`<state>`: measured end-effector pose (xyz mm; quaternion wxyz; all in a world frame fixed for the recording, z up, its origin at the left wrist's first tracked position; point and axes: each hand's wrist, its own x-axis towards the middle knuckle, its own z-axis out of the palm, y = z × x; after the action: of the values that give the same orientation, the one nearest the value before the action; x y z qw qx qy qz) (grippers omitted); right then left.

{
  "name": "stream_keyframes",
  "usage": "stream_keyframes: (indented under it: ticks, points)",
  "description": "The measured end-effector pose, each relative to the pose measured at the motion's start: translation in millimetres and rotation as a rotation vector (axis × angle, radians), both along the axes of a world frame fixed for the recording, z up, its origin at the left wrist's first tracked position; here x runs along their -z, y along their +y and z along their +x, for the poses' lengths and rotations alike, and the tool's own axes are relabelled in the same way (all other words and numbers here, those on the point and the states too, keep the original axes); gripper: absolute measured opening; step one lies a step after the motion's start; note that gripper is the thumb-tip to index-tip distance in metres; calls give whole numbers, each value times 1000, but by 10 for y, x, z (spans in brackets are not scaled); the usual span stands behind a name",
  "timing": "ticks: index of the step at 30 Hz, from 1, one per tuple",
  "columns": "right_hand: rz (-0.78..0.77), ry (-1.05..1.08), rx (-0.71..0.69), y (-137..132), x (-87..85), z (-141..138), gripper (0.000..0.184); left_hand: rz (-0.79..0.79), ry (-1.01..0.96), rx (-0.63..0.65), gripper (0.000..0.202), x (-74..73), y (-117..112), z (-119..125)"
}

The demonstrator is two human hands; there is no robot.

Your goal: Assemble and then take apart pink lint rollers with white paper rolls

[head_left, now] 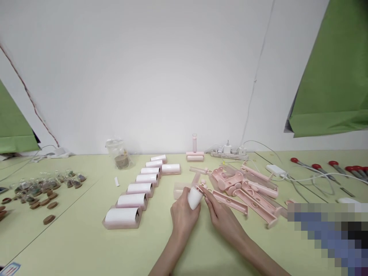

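Note:
My left hand (183,216) is closed around a white roll (194,198), held upright just above the table. My right hand (220,214) pinches a pink handle part (202,188) at the roll's top end, fingertips touching it. A clear pink cover (181,189) lies just behind my hands. To the left runs a diagonal row of white rolls in pink holders (135,199). A heap of pink handle pieces (244,189) lies to the right of my hands.
A pink lint roller (194,151) stands by the wall beside a power strip (229,152). A plastic bag (118,154) stands further left. Small brown discs and bagged items (43,191) lie at far left, red-handled tools (327,168) at far right.

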<state>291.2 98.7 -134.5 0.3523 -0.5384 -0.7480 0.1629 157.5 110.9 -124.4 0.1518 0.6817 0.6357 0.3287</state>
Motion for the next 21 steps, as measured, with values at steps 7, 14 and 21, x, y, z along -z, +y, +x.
stream_keyframes:
  ticks: [7, 14, 21]
  points:
    - [60, 53, 27, 35, 152, 123, 41, 60, 4, 64, 23, 35, 23, 62]
    - [30, 65, 53, 48, 175, 43, 43, 106, 100, 13, 25, 30, 31, 61]
    - [2, 96, 95, 84, 185, 31, 44, 121, 249, -18, 29, -2, 57, 126]
